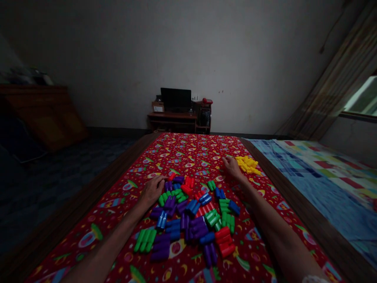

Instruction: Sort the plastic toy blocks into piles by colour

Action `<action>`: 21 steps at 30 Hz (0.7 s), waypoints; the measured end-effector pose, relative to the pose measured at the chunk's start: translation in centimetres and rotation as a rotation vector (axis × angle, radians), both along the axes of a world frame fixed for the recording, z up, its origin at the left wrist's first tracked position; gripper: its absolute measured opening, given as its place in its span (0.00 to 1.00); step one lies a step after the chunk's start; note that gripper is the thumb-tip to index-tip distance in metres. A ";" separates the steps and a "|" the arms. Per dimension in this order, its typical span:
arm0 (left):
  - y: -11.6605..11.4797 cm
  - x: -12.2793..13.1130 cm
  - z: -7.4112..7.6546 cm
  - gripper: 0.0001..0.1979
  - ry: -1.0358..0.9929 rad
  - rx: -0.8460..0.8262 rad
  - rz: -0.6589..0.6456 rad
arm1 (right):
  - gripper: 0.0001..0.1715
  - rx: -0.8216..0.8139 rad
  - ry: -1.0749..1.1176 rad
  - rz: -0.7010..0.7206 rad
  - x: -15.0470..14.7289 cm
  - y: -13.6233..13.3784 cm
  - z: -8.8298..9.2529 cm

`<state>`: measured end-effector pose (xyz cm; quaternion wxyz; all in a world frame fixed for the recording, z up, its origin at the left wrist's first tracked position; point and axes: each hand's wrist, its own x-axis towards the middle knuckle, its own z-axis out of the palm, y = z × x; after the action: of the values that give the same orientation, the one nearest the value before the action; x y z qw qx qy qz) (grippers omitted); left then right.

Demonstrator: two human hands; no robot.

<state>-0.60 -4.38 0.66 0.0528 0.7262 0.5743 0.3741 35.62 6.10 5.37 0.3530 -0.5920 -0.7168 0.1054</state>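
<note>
On a red patterned cloth (114, 236) lies a loose heap of plastic blocks made of joined rounded tubes: purple blocks (198, 228), green blocks (145, 240), blue blocks (173, 228) and red blocks (224, 241). My left hand (153, 190) rests at the heap's far left edge, fingers stretched out, their tips by a small red block (171, 177). Farther off on the right, my right hand (232, 166) is just left of a pile of yellow blocks (247, 164). Its fingers are curled together; whatever they hold, if anything, is hidden.
Dark wooden borders (272, 177) run along both sides of the cloth. To the right lies a blue and patchwork bed cover (306, 173). Against the far wall stands a desk (172, 116) with a black monitor (176, 98). A wooden cabinet (44, 114) is at the left.
</note>
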 end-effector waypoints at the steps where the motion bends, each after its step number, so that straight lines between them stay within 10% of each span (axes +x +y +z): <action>1: 0.0 -0.1 0.0 0.19 0.002 0.001 0.000 | 0.20 0.003 0.000 -0.018 0.6 0.6 -0.3; 14: -0.4 0.0 0.6 0.19 0.037 -0.046 0.010 | 0.22 0.034 -0.323 0.037 -1.7 -2.3 3.0; 21: -0.3 -0.1 0.5 0.18 0.039 -0.037 0.011 | 0.27 0.036 -0.326 0.888 -10.1 -6.6 0.3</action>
<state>-0.70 -4.69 1.15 0.0530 0.7293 0.5858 0.3495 25.49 -0.45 5.63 0.1666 -0.2308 -0.9484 0.1395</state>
